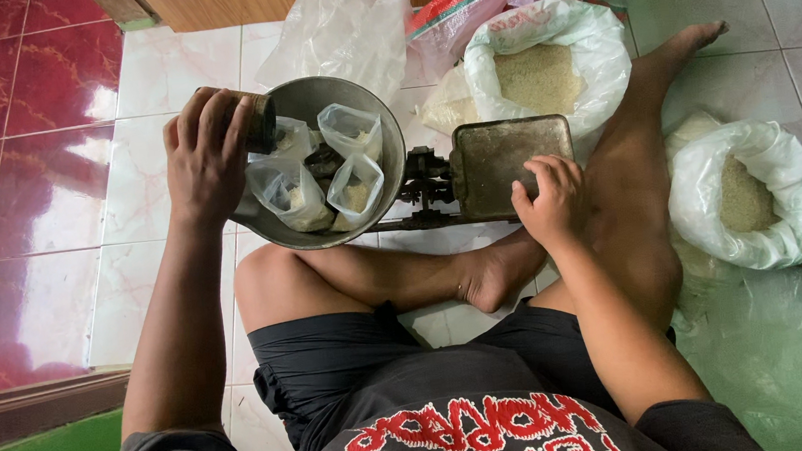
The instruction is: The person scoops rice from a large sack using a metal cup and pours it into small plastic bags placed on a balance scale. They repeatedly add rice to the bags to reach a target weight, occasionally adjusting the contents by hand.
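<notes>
Right hand (551, 201): nearest, fingers curled onto flat weight plate (512, 165), holding nothing. Left hand (206, 155): gripping tilted metal can (256, 120) over scale bowl (383, 125); small filled bags (320, 179) just beyond its fingers. Step judged: portion weighing; next calls for steady pouring.

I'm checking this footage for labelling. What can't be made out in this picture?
- Head view: most of the tin, wrapped by the left hand.
- What the right hand presses on the flat scale plate: its fingers cover it.
- The clear bag behind the bowl: top cut by the frame edge.
</notes>
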